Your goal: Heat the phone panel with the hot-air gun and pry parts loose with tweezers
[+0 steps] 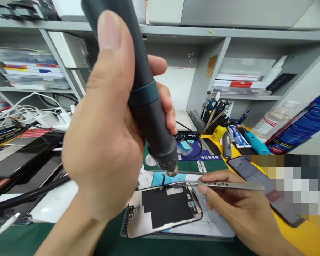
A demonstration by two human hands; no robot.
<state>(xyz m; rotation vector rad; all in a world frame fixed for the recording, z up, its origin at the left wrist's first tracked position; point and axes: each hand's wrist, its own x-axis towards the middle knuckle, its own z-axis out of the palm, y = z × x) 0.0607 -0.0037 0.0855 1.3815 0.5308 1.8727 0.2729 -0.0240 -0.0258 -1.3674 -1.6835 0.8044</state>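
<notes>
My left hand [106, 128] is wrapped round the dark handle of a hot air gun [146, 106], whose metal nozzle points down. Just below the nozzle lies a phone screen assembly [165, 206], its back side up, with a black film over the silvery plate. A short dark flex cable [163, 179] sticks up from its far edge. Metal tweezers [229, 185] are pinched between the thumb and fingers of my right hand [237, 202]. Their tips reach the screen's far edge near the cable; whether they grip anything is too small to tell.
Beneath the screen is a light work plate [216, 225] on a green mat [109, 238]. A phone [264, 188] lies on the yellow surface at right. Cables [34, 113] and stacked devices crowd the left. A tool holder [213, 113] and a bottle [274, 121] stand behind, below shelves.
</notes>
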